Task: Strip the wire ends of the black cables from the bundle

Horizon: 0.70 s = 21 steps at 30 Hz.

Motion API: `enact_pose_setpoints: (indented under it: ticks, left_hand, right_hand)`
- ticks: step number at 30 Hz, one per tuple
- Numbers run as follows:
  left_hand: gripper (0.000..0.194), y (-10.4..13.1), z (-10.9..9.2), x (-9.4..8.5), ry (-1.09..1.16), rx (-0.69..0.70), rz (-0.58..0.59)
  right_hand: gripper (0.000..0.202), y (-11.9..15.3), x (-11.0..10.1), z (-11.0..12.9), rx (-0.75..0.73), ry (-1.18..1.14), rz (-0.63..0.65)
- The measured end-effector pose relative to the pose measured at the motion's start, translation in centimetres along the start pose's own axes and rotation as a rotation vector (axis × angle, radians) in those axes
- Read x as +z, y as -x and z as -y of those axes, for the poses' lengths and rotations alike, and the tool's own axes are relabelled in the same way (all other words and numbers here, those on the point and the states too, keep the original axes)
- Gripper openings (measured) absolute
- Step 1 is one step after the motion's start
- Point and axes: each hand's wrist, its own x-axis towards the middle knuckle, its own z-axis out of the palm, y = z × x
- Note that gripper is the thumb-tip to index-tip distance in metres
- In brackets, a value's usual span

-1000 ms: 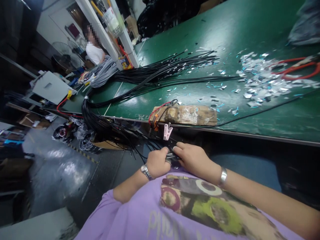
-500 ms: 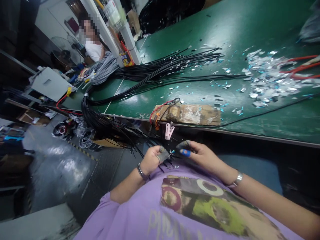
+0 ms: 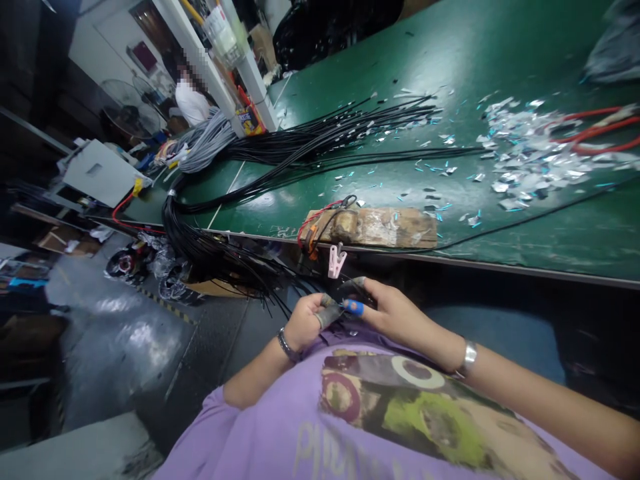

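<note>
My left hand (image 3: 310, 319), with grey coverings on thumb and finger, pinches the end of a black cable. Only a small pale-blue bit of its inner wires shows between the fingertips. Close against it on the right is my right hand (image 3: 387, 307), a blue band round its thumb. Its thumb and curled finger close on the same wire ends, though the contact is partly hidden. A bundle of black cables (image 3: 220, 257) hangs over the bench edge to the left of my hands. Just above them, a pink clothes peg (image 3: 337, 261) is fixed at the bench edge.
A worn wooden block (image 3: 395, 228) lies along the edge of the green bench (image 3: 480, 250). Foil and blue scraps (image 3: 530, 157) are heaped at the right beside red-orange handles (image 3: 595, 137). More black cables (image 3: 310, 137) stretch across the bench. A person (image 3: 193, 103) is in the background.
My right hand has moved left and closed in on the wire ends at my left fingertips. The left hand stays about where it was. The person behind has turned.
</note>
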Motion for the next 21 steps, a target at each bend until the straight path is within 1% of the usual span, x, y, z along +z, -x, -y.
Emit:
enact_pose_setpoints:
  ticks: [3, 5, 8, 10, 15, 21]
  left_hand:
    - [0.050, 0.0, 0.1, -0.3, 0.037, 0.031, -0.034]
    - [0.050, 0.0, 0.2, -0.5, 0.058, 0.052, -0.034]
    - [0.050, 0.0, 0.4, -0.6, 0.078, 0.086, -0.028]
    - [0.049, 0.1, 0.6, -0.7, 0.076, 0.105, -0.018]
    - [0.050, 0.2, 0.5, -0.6, 0.033, 0.114, -0.017]
    - [0.054, 0.5, -0.2, -0.1, -0.049, 0.135, -0.037]
  right_hand:
    - [0.032, 0.8, -0.6, 0.0, -0.118, 0.204, -0.096]
    - [0.030, 1.3, -0.8, 0.0, -0.211, 0.333, -0.130]
    - [0.024, 1.8, -0.9, 0.4, -0.322, 0.501, -0.140]
    - [0.019, 1.9, -1.0, 0.9, -0.360, 0.596, -0.138]
    - [0.015, 1.7, -0.9, 1.8, -0.366, 0.760, -0.103]
    - [0.011, 1.5, -0.5, 2.2, -0.295, 0.757, -0.042]
